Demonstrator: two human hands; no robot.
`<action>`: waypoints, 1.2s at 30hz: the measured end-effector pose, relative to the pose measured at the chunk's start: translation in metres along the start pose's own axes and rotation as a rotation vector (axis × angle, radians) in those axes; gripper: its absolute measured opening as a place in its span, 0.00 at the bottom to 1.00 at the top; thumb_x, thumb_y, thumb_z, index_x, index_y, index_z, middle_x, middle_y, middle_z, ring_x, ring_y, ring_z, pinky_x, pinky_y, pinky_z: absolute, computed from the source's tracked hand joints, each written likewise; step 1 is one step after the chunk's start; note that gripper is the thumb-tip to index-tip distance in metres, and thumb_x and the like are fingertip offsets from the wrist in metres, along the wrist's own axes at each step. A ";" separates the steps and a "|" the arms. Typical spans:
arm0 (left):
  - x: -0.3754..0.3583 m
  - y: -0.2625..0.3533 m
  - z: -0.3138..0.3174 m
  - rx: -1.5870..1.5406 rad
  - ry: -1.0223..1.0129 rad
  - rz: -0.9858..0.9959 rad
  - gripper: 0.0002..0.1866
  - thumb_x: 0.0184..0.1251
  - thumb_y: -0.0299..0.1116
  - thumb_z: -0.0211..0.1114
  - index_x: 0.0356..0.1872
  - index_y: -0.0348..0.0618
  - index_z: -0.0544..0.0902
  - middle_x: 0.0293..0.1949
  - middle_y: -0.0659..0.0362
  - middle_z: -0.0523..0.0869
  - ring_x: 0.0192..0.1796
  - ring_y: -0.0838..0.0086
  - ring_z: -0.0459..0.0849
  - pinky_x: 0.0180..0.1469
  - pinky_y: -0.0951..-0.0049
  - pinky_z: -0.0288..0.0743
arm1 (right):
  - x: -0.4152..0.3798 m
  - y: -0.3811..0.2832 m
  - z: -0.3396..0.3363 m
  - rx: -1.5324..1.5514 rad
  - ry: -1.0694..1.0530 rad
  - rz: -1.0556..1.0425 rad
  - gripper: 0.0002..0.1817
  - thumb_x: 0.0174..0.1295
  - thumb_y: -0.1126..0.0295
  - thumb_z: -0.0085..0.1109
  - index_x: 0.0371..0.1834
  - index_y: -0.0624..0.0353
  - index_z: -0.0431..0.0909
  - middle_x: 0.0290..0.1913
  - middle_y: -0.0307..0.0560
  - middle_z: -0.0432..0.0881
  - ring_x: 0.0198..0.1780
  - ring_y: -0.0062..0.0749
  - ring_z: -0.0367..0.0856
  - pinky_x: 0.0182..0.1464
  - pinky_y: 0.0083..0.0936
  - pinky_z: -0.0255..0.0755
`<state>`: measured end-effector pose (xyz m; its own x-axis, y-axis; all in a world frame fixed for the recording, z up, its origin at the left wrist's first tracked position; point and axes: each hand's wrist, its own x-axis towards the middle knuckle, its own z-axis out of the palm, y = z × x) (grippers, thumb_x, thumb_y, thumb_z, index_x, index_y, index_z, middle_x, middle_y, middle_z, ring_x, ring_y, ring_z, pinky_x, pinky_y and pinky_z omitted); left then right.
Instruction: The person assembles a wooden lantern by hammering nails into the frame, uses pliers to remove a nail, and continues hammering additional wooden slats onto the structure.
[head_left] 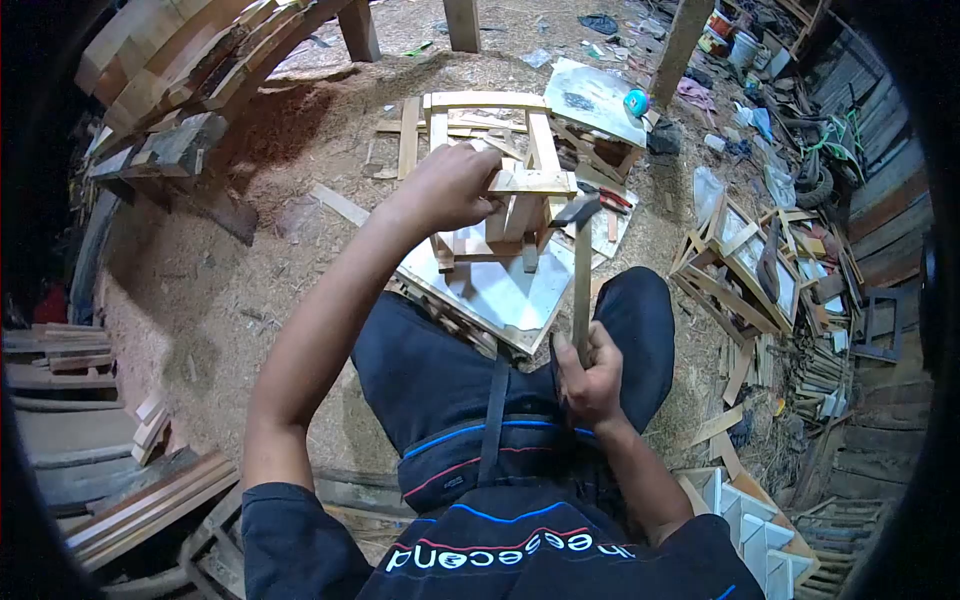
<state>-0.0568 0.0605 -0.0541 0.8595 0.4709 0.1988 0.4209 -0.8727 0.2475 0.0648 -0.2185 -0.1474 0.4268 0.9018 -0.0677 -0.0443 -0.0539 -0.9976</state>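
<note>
A small wooden frame [487, 99], like a stool without its seat, stands on a low white-topped board [500, 300] in front of my knees. My left hand [455, 185] is closed round its near top rail at the left end; the fingertips are partly hidden. In my right hand [588, 378] is a hammer [582, 270], gripped low on its wooden handle. The hammer's dark metal head is up beside the frame's near right corner; whether it touches cannot be made out. Just behind that corner lie red-handled pliers [612, 200].
A second white-topped board [595, 98] with a blue ball-like item [636, 102] stands beyond. Another wooden frame [735, 265] and scrap pieces lie right. Stacked planks [150, 505] are at lower left, and a large timber structure [190, 60] at upper left. Wood shavings cover the floor.
</note>
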 end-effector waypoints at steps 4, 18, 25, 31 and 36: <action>0.003 0.007 -0.013 -0.126 -0.138 -0.092 0.28 0.46 0.35 0.78 0.51 0.39 0.78 0.29 0.50 0.81 0.36 0.56 0.81 0.39 0.57 0.74 | 0.026 -0.027 0.010 0.150 -0.006 -0.022 0.10 0.71 0.69 0.60 0.40 0.60 0.69 0.25 0.38 0.76 0.15 0.13 0.68 0.15 0.14 0.62; 0.002 0.003 -0.019 -0.275 -0.189 -0.103 0.40 0.45 0.39 0.84 0.63 0.44 0.77 0.24 0.60 0.75 0.29 0.73 0.74 0.33 0.67 0.70 | 0.090 -0.070 0.049 -0.195 0.130 -0.262 0.10 0.65 0.72 0.64 0.44 0.67 0.77 0.35 0.53 0.88 0.35 0.32 0.88 0.37 0.30 0.79; 0.001 0.001 -0.015 -0.239 -0.091 -0.018 0.40 0.43 0.37 0.83 0.63 0.46 0.77 0.22 0.57 0.76 0.27 0.69 0.75 0.32 0.64 0.71 | 0.106 -0.068 0.065 -0.320 0.203 -0.342 0.10 0.64 0.72 0.66 0.44 0.65 0.79 0.32 0.48 0.87 0.29 0.25 0.85 0.31 0.26 0.76; 0.000 0.004 -0.013 -0.251 -0.109 -0.064 0.40 0.41 0.33 0.82 0.62 0.45 0.78 0.21 0.56 0.78 0.27 0.65 0.78 0.34 0.60 0.74 | 0.103 -0.075 0.069 -0.312 0.219 -0.303 0.09 0.64 0.73 0.66 0.43 0.65 0.79 0.36 0.52 0.88 0.38 0.30 0.88 0.39 0.30 0.79; 0.000 -0.003 -0.002 -0.237 -0.008 -0.023 0.35 0.43 0.31 0.80 0.58 0.44 0.79 0.25 0.53 0.81 0.30 0.62 0.82 0.37 0.58 0.76 | 0.099 -0.066 0.067 -0.339 0.247 -0.467 0.10 0.64 0.74 0.65 0.43 0.66 0.76 0.30 0.53 0.86 0.32 0.32 0.88 0.35 0.30 0.78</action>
<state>-0.0588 0.0639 -0.0529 0.8532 0.4881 0.1838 0.3609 -0.8068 0.4678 0.0489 -0.0970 -0.0868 0.5298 0.7398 0.4147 0.4688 0.1520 -0.8701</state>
